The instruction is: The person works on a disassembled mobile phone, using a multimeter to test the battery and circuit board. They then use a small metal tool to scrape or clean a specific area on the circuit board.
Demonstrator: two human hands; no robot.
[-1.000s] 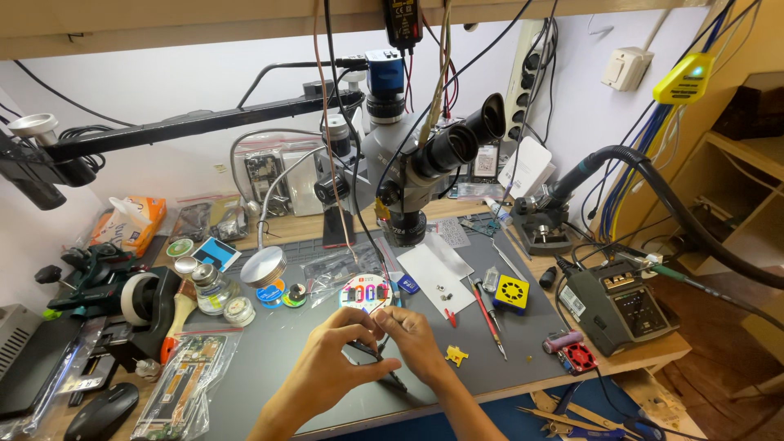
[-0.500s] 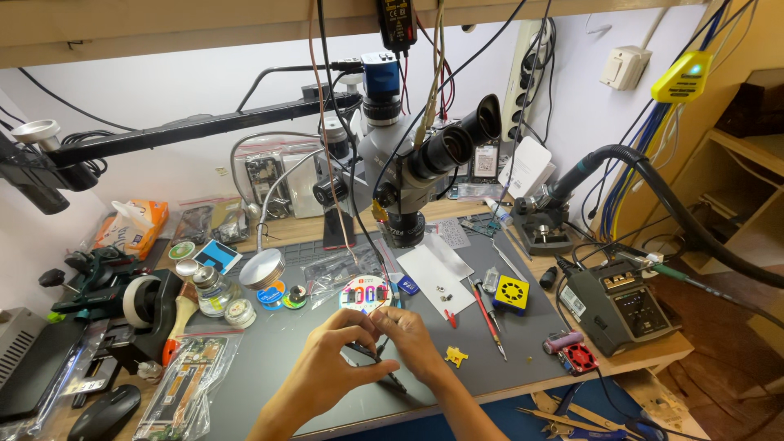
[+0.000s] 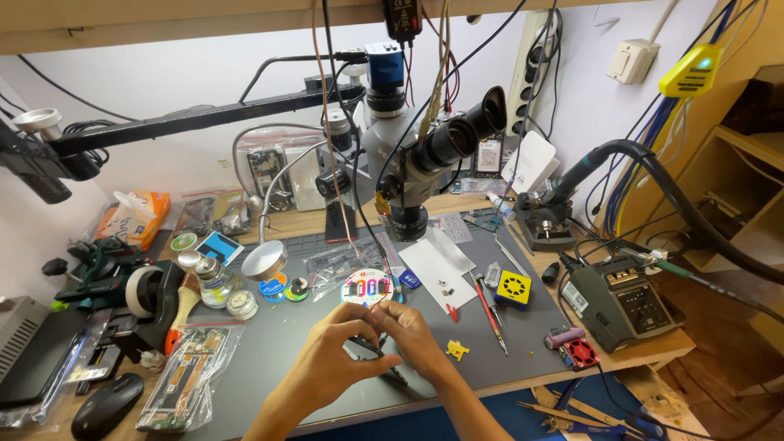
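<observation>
— On the grey work mat (image 3: 269,384), just under the microscope (image 3: 408,163), what do the hands have?

— Left hand (image 3: 327,367) and right hand (image 3: 412,339) both pinch narrowly on a small dark part (image 3: 365,347), hard to make out, held just above the mat.

— How would it handle?

— Light, stiff, probably fragile and slippery; best gripped by its edges. Nearby lie glossy plastic bags (image 3: 192,371), round metal tins (image 3: 241,304) and a thin red-handled tool (image 3: 487,309).
</observation>
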